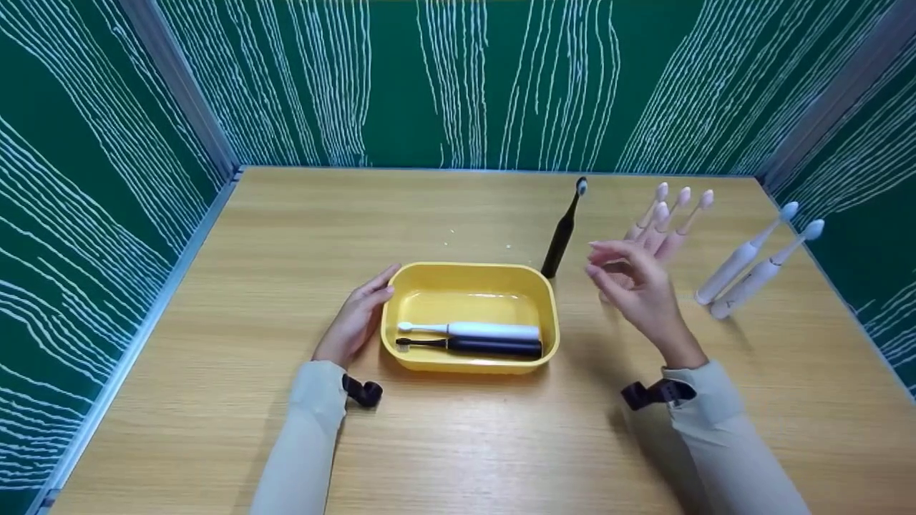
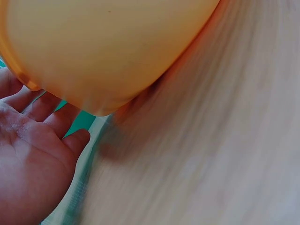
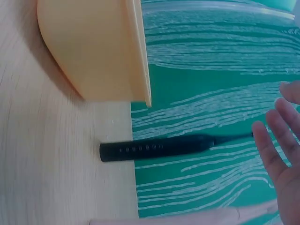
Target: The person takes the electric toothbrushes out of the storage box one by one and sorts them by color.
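My left hand [image 1: 356, 320] rests against the left end of a yellow plastic tub [image 1: 472, 368], its fingers touching the rim; the left wrist view shows them loosely extended. Inside the tub, a white electric toothbrush [image 1: 494, 330] and a black electric toothbrush [image 1: 494, 347] lie side by side, heads to the left. Raised above the table right of the tub, my right hand [image 1: 637, 293] has bent fingers with nothing visible between them. Between hand and tub, another black electric toothbrush [image 3: 159, 147] stands upright. Several pink toothbrushes [image 1: 673, 243] stand behind the right hand, partly hidden by it.
Two white electric toothbrushes [image 1: 730, 275] stand upright at the right of the wooden table [image 1: 250, 286]. Green panels with white streaks [image 1: 401, 86] enclose the back and both sides. A dark camera is strapped to each wrist.
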`<state>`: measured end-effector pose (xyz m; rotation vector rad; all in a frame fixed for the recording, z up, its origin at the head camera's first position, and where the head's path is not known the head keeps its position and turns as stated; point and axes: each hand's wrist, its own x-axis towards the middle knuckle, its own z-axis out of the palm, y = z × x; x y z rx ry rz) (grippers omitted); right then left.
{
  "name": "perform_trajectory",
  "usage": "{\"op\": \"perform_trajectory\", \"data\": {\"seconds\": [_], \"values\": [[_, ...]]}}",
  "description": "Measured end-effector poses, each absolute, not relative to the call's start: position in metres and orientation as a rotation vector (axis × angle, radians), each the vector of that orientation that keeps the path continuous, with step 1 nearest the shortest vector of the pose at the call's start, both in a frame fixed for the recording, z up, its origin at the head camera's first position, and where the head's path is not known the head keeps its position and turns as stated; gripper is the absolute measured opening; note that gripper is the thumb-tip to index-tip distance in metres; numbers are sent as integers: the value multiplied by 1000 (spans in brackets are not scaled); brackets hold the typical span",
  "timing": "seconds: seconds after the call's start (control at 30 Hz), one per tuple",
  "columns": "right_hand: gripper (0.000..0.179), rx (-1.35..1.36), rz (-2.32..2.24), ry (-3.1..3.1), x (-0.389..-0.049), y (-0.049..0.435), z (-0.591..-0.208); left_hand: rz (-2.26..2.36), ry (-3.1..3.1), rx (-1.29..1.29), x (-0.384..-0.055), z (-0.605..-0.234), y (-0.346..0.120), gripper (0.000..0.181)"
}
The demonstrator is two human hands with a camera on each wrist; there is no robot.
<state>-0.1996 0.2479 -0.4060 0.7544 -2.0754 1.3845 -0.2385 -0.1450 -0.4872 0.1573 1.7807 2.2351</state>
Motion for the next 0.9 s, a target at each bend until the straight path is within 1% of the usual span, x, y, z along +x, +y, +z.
{"op": "perform_trajectory", "data": {"seconds": [0.37, 0.63, 0.9], "values": [[39, 926, 1243, -2214, -212, 222, -404, 2224, 1804, 136, -238, -486, -145, 50], [37, 1074, 1257, -2338, -220, 207, -399, 2209, 1809, 164, -238, -487, -146, 51], [37, 1122, 1258, -2486, -227, 193, -390, 2227, 1790, 181, -238, -487, -145, 52]]}}
